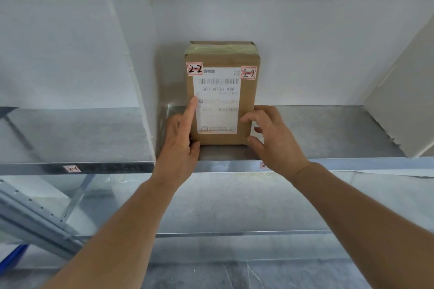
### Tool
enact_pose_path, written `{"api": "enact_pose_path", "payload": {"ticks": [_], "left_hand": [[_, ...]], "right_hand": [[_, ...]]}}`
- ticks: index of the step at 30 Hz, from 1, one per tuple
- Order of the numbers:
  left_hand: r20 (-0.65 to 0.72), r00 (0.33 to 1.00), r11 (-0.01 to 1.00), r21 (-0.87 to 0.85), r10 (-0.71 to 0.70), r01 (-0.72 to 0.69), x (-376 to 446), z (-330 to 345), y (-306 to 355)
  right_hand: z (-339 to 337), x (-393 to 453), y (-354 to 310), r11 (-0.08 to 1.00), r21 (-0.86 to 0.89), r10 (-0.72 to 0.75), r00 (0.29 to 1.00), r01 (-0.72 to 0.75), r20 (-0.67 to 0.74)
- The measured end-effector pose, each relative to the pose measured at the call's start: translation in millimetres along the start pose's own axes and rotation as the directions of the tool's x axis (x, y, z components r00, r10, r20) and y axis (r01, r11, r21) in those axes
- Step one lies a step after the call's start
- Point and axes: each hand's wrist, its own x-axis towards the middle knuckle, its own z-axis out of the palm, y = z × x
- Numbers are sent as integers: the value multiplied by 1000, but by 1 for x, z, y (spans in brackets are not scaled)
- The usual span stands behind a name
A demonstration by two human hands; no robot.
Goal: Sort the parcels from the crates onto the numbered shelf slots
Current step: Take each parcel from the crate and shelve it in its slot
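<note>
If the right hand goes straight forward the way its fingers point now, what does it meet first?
Most likely the cardboard parcel marked 2-2, at its lower right edge. The right hand hovers beside it with fingers loosely curled toward that side. Whether they already touch is unclear; depth is hard to judge.

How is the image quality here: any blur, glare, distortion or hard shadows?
Head view: even, soft light; a faint shadow left of the parcel. Big print on its label reads, fine print is smeared. Mild sheen on the metal shelf. Wide-angle bending shows in the shelf edges. Both hands, left and right, look sharp.
</note>
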Motion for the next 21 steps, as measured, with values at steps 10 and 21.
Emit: {"api": "enact_pose_path", "payload": {"ticks": [10, 21], "left_hand": [[56, 995, 990, 118, -85, 78, -50, -10, 26], [47, 966, 924, 307, -256, 229, -213, -82, 65]], "right_hand": [[-18, -34, -21, 980, -183, -99, 993, 84, -70], [8, -164, -154, 945, -259, -171, 977, 200, 131]]}}
